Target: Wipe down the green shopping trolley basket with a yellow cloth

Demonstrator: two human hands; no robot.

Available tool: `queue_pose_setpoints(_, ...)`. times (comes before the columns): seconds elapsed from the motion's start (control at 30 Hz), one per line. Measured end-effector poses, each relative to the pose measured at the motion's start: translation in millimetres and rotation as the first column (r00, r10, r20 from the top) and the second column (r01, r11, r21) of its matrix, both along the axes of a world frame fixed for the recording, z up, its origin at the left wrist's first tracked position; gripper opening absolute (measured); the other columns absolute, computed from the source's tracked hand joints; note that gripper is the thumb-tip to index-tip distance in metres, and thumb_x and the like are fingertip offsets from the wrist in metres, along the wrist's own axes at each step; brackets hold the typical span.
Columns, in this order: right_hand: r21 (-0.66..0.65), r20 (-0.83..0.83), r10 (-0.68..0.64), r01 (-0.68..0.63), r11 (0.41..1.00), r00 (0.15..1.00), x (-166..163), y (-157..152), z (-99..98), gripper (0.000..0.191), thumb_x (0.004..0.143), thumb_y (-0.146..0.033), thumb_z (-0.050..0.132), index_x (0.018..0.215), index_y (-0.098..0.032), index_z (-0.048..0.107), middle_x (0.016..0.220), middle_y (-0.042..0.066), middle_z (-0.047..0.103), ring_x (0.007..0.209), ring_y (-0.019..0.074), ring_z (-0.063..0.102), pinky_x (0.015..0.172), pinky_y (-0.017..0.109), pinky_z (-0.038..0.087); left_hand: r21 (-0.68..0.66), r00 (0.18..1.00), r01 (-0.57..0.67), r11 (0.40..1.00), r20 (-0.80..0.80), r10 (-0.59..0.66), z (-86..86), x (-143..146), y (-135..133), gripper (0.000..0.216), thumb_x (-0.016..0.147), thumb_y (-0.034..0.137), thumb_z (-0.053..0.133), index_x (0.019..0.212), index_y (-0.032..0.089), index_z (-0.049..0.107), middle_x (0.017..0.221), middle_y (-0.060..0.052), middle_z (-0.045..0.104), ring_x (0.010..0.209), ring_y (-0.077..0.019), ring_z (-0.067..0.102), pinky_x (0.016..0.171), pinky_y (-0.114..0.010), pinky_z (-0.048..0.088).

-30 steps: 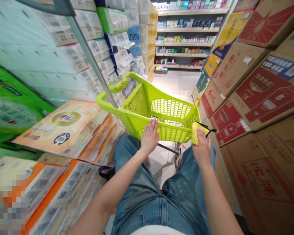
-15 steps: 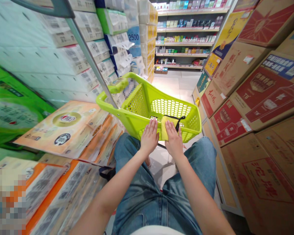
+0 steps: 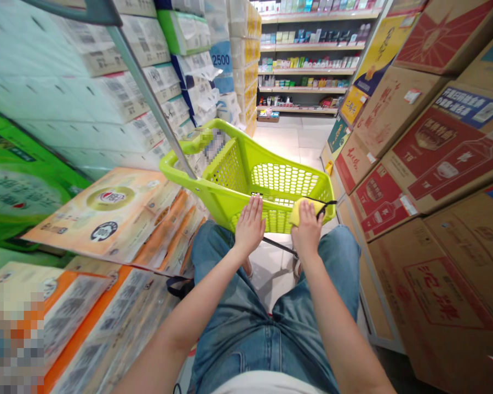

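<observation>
My left hand lies flat, fingers straight and together, against the near side of the lime-green shopping basket. My right hand holds a black-edged yellow cloth to that same side, at the rim. Orange packages lie to my left, cardboard cartons to my right.
</observation>
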State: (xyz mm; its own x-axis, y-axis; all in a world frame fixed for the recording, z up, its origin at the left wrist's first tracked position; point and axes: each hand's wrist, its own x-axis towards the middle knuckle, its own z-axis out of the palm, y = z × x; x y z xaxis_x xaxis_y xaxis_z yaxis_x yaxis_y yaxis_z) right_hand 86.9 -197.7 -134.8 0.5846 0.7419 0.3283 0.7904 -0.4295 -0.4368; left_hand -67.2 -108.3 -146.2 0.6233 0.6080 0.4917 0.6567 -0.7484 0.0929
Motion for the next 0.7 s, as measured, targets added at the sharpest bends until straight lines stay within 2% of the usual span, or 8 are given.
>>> queue_pose_setpoints(0.1, -0.007, 0.044, 0.157, -0.157, 0.988, 0.987, -35, 30, 11.3, 0.080, 0.070, -0.008, 0.044, 0.150, -0.007, 0.036, 0.158, 0.012, 0.037, 0.149, 0.0235, 0.027, 0.124, 0.052, 0.011, -0.011, 1.000, 0.013, 1.000, -0.003, -0.013, 0.4, -1, 1, 0.069, 0.096, 0.024, 0.039, 0.158, 0.011, 0.011, 0.165, -0.010, 0.019, 0.153, -0.0201, 0.010, 0.122, -0.040, 0.022)
queue_pose_setpoints(0.17, -0.012, 0.073, 0.218, -0.218, 0.976, 0.973, -47, 37, 13.0, 0.081, 0.070, -0.007, 0.043, 0.151, -0.008, 0.033, 0.159, 0.010, 0.034, 0.150, 0.0213, 0.025, 0.125, 0.049, 0.012, -0.016, 1.000, 0.021, 1.000, -0.008, -0.021, 0.7, -1, 1, 0.070, 0.095, 0.023, 0.041, 0.158, 0.011, 0.012, 0.164, -0.010, 0.019, 0.153, -0.0205, 0.011, 0.122, -0.040, 0.022)
queue_pose_setpoints(0.23, -0.016, 0.105, 0.261, -0.261, 0.965, 0.959, -44, 32, 9.9, 0.083, 0.070, -0.006, 0.043, 0.152, -0.010, 0.032, 0.160, 0.008, 0.033, 0.150, 0.0191, 0.024, 0.125, 0.047, 0.012, -0.015, 1.000, 0.013, 1.000, -0.013, -0.014, 1.3, -1, 0, 0.070, 0.095, 0.024, 0.040, 0.158, 0.010, 0.012, 0.164, -0.010, 0.019, 0.153, -0.0203, 0.011, 0.122, -0.040, 0.023)
queue_pose_setpoints(0.33, 0.004, 0.151, 0.289, -0.293, 0.956, 0.945, -19, 7, -2.3, 0.085, 0.071, -0.006, 0.041, 0.154, -0.015, 0.028, 0.161, 0.006, 0.033, 0.150, 0.0169, 0.024, 0.125, 0.046, 0.010, -0.007, 1.000, -0.011, 1.000, -0.025, 0.011, 2.7, 0, -2, 0.068, 0.097, 0.024, 0.038, 0.158, 0.010, 0.011, 0.164, -0.010, 0.019, 0.153, -0.0191, 0.010, 0.122, -0.040, 0.024)
queue_pose_setpoints(0.47, 0.072, 0.140, 0.174, -0.186, 0.980, 0.975, 32, -35, -24.7, 0.082, 0.074, -0.008, 0.040, 0.154, -0.017, 0.027, 0.160, 0.007, 0.034, 0.151, 0.0181, 0.024, 0.124, 0.048, 0.013, -0.008, 0.999, -0.018, 1.000, -0.050, 0.018, 4.4, 0, -2, 0.068, 0.096, 0.024, 0.037, 0.158, 0.010, 0.011, 0.164, -0.010, 0.018, 0.153, -0.0196, 0.010, 0.122, -0.041, 0.025)
queue_pose_setpoints(0.57, 0.117, 0.070, 0.062, -0.070, 0.991, 0.996, 59, -55, -35.2, 0.079, 0.077, -0.009, 0.039, 0.154, -0.018, 0.029, 0.159, 0.009, 0.036, 0.150, 0.0209, 0.026, 0.123, 0.052, 0.016, -0.014, 0.998, -0.015, 1.000, -0.060, 0.015, 4.8, -1, -2, 0.069, 0.096, 0.023, 0.038, 0.158, 0.010, 0.011, 0.165, -0.010, 0.017, 0.153, -0.0196, 0.009, 0.121, -0.041, 0.025)
queue_pose_setpoints(0.63, 0.128, 0.027, -0.003, -0.001, 0.992, 1.000, 60, -53, -34.2, 0.077, 0.077, -0.010, 0.039, 0.153, -0.016, 0.031, 0.158, 0.010, 0.038, 0.150, 0.0231, 0.027, 0.122, 0.055, 0.016, -0.015, 0.998, -0.019, 1.000, -0.062, 0.018, 4.5, -1, -2, 0.069, 0.096, 0.024, 0.038, 0.158, 0.009, 0.011, 0.165, -0.009, 0.017, 0.153, -0.0192, 0.008, 0.122, -0.040, 0.025)
queue_pose_setpoints(0.7, 0.112, 0.016, -0.021, 0.019, 0.994, 1.000, 44, -39, -26.6, 0.075, 0.077, -0.011, 0.041, 0.152, -0.012, 0.032, 0.157, 0.012, 0.039, 0.150, 0.0250, 0.027, 0.123, 0.056, 0.015, -0.015, 0.998, -0.027, 1.000, -0.058, 0.026, 3.8, 0, -2, 0.068, 0.096, 0.024, 0.037, 0.158, 0.009, 0.012, 0.165, -0.009, 0.016, 0.154, -0.0191, 0.008, 0.122, -0.040, 0.024)
